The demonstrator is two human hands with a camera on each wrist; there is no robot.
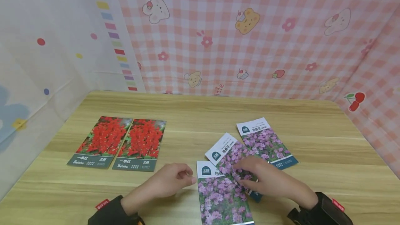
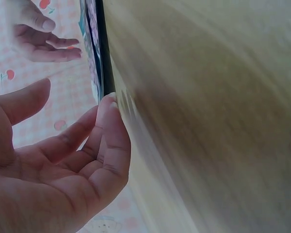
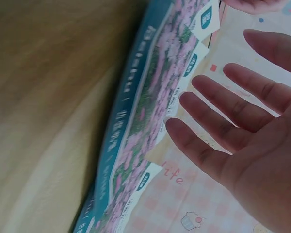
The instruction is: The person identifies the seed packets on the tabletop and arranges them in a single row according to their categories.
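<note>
Three seed packets with purple flowers lie overlapping in the head view: a front packet (image 1: pixel 218 200), a tilted middle packet (image 1: pixel 227 157) partly on top of it, and a back packet (image 1: pixel 267 145) at the right. My right hand (image 1: pixel 265 176) is over the middle packet and hides part of it. In the right wrist view the fingers of that hand (image 3: pixel 252 126) are spread and fairly straight, holding nothing. Beside the front packet's left edge is my left hand (image 1: pixel 173 180). Its fingers (image 2: pixel 116 141) are loosely curled, with nothing between them and the thumb.
Two red-flower seed packets, one left (image 1: pixel 104 136) and one right (image 1: pixel 144 140), lie side by side on the left of the wooden table (image 1: pixel 187 114). A pink checked cloth (image 1: pixel 212 58) hangs behind the table, with a white cloth (image 1: pixel 62 51) at the left.
</note>
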